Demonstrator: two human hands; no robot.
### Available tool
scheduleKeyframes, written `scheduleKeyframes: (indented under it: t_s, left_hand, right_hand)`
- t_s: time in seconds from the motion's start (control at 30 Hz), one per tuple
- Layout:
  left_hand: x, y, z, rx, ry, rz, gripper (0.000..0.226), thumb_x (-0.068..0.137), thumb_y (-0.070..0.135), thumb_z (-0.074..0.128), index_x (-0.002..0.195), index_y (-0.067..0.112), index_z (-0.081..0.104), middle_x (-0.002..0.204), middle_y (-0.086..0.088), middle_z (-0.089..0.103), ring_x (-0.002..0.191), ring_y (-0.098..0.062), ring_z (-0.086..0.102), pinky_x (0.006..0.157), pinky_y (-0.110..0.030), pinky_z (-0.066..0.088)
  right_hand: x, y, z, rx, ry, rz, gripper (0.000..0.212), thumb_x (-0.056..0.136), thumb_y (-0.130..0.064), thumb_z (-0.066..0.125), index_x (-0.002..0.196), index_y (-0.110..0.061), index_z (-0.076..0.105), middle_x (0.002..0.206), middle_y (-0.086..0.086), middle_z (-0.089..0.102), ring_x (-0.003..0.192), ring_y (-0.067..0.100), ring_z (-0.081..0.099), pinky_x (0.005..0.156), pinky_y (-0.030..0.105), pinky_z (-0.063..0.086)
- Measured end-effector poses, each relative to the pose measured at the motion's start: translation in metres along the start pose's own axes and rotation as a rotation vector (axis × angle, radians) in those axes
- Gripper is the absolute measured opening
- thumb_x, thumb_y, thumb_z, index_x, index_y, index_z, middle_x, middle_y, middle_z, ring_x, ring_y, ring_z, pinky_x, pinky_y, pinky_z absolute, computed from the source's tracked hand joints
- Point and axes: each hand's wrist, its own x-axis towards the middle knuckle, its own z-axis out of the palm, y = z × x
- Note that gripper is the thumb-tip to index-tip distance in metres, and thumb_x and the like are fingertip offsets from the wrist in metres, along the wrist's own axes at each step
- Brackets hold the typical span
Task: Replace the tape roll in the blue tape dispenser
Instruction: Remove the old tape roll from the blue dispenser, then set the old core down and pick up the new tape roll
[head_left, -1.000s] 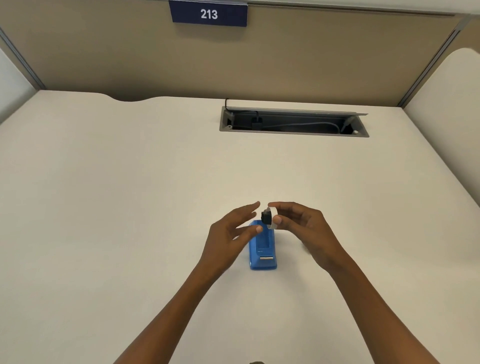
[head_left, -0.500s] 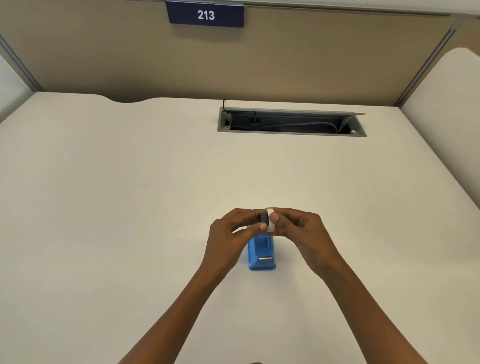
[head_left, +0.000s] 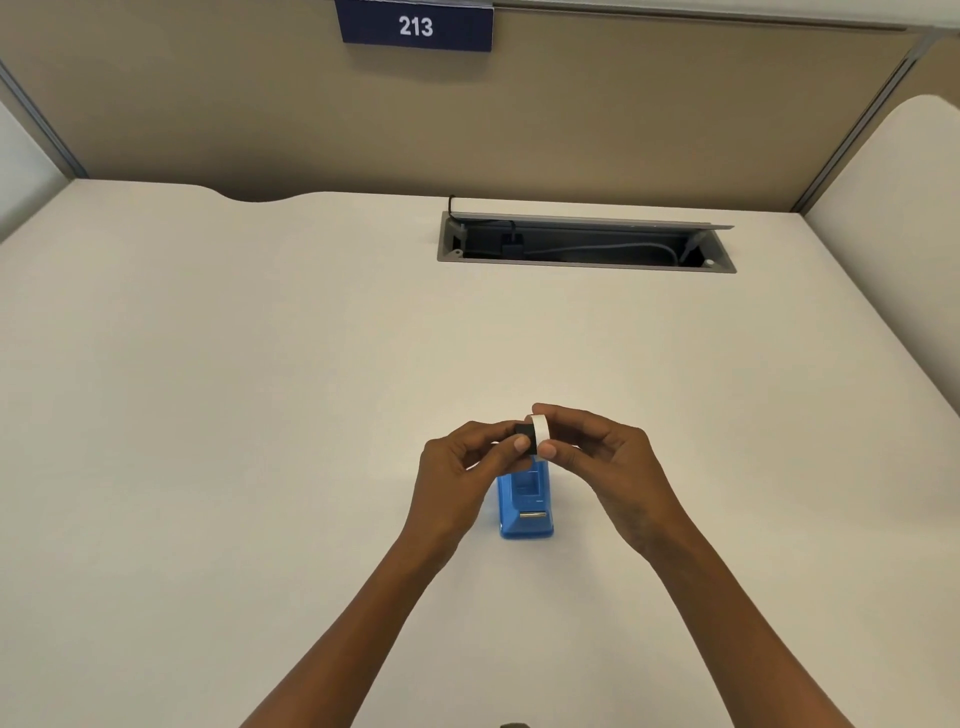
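The blue tape dispenser (head_left: 525, 506) stands on the desk in front of me, its metal cutter facing me and its far end hidden behind my fingers. Just above that end I hold a white tape roll (head_left: 540, 435) and a black hub (head_left: 523, 434) pressed together. My right hand (head_left: 597, 457) pinches the white roll between thumb and fingers. My left hand (head_left: 467, 462) pinches the black hub from the left. Whether the hub sits inside the roll I cannot tell.
The cream desk (head_left: 260, 415) spreads wide on both sides. An open grey cable tray (head_left: 584, 244) with cords lies at the back. A tan partition with a blue "213" sign (head_left: 415, 26) stands behind it. Another desk surface (head_left: 909, 234) rises at the right.
My left hand went from open fingers beside the roll to closing on the black hub. Both hands now hold the pieces together over the dispenser, which has stayed put.
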Motion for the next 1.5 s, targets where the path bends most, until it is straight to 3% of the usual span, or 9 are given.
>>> scheduleKeyframes:
  t_s: [0.23, 0.37, 0.53, 0.67, 0.87, 1.1, 1.33, 1.43, 1.5]
  left_hand:
    - [-0.004, 0.001, 0.002, -0.058, 0.003, -0.014, 0.019, 0.083, 0.021, 0.065, 0.1, 0.02, 0.072, 0.101, -0.001, 0.074, 0.084, -0.016, 0.073, 0.084, -0.02, 0.054]
    - [-0.007, 0.0, 0.001, -0.092, 0.009, -0.039, 0.016, 0.081, 0.023, 0.067, 0.096, 0.024, 0.072, 0.095, 0.005, 0.076, 0.082, -0.016, 0.073, 0.073, -0.012, 0.051]
    - [-0.009, 0.0, 0.0, -0.093, 0.016, -0.047, 0.015, 0.08, 0.025, 0.068, 0.094, 0.027, 0.073, 0.093, 0.005, 0.076, 0.082, -0.016, 0.073, 0.072, -0.01, 0.051]
    - [-0.009, 0.0, -0.001, -0.084, 0.024, -0.057, 0.013, 0.079, 0.025, 0.069, 0.09, 0.033, 0.072, 0.091, 0.007, 0.076, 0.081, -0.015, 0.073, 0.073, -0.01, 0.051]
    - [-0.007, -0.002, -0.002, -0.06, 0.03, -0.054, 0.015, 0.08, 0.025, 0.069, 0.092, 0.032, 0.073, 0.093, 0.005, 0.075, 0.082, -0.015, 0.073, 0.075, -0.014, 0.053]
    - [-0.006, -0.001, -0.005, -0.082, 0.031, -0.059, 0.015, 0.079, 0.025, 0.07, 0.092, 0.031, 0.073, 0.094, 0.005, 0.075, 0.08, -0.016, 0.073, 0.069, -0.009, 0.049]
    - [-0.005, -0.002, -0.004, -0.079, 0.028, -0.062, 0.015, 0.079, 0.025, 0.07, 0.093, 0.032, 0.073, 0.094, 0.005, 0.074, 0.08, -0.015, 0.073, 0.069, -0.009, 0.049]
    - [-0.005, -0.003, -0.004, -0.071, 0.02, -0.068, 0.016, 0.079, 0.025, 0.07, 0.093, 0.034, 0.072, 0.094, 0.007, 0.075, 0.08, -0.014, 0.073, 0.069, -0.007, 0.048]
    - [-0.005, -0.004, -0.004, -0.071, 0.022, -0.074, 0.016, 0.078, 0.027, 0.07, 0.092, 0.036, 0.072, 0.093, 0.006, 0.075, 0.081, -0.013, 0.073, 0.071, -0.008, 0.049]
  right_hand:
    - [0.007, 0.005, -0.008, 0.057, 0.038, -0.023, 0.042, 0.067, -0.025, 0.077, 0.108, -0.023, 0.07, 0.107, 0.01, 0.072, 0.102, 0.018, 0.067, 0.079, 0.016, 0.052]
    - [0.024, 0.008, -0.015, 0.022, 0.162, -0.023, 0.038, 0.071, -0.013, 0.078, 0.107, -0.021, 0.07, 0.094, -0.007, 0.075, 0.093, 0.006, 0.068, 0.074, 0.011, 0.051]
    - [0.055, 0.014, -0.017, -0.15, 0.197, -0.037, 0.045, 0.071, -0.004, 0.077, 0.114, -0.014, 0.066, 0.112, 0.002, 0.069, 0.097, 0.006, 0.066, 0.08, 0.012, 0.051]
    - [0.079, 0.021, -0.013, -0.377, 0.202, -0.044, 0.051, 0.07, -0.002, 0.077, 0.118, -0.011, 0.062, 0.118, 0.007, 0.067, 0.106, 0.019, 0.063, 0.092, 0.022, 0.046]
    - [0.103, 0.034, -0.004, -0.544, 0.231, -0.048, 0.047, 0.069, -0.012, 0.08, 0.113, -0.007, 0.065, 0.117, 0.01, 0.066, 0.097, 0.022, 0.062, 0.08, 0.024, 0.047]
    - [0.114, 0.039, -0.001, -0.661, 0.184, -0.021, 0.047, 0.07, -0.011, 0.079, 0.114, -0.005, 0.063, 0.12, 0.015, 0.062, 0.109, 0.031, 0.058, 0.096, 0.045, 0.047]
    - [0.114, 0.04, 0.0, -0.728, 0.129, -0.018, 0.054, 0.073, -0.015, 0.077, 0.124, -0.011, 0.057, 0.121, 0.013, 0.058, 0.111, 0.026, 0.052, 0.095, 0.033, 0.041]
    - [0.104, 0.032, -0.011, -0.661, 0.151, -0.043, 0.044, 0.079, -0.013, 0.072, 0.121, -0.012, 0.059, 0.119, 0.012, 0.06, 0.1, 0.018, 0.056, 0.087, 0.024, 0.043]
    - [0.092, 0.029, -0.024, -0.7, 0.164, -0.048, 0.036, 0.079, -0.014, 0.071, 0.115, -0.013, 0.063, 0.118, 0.01, 0.062, 0.103, 0.022, 0.059, 0.087, 0.027, 0.044]
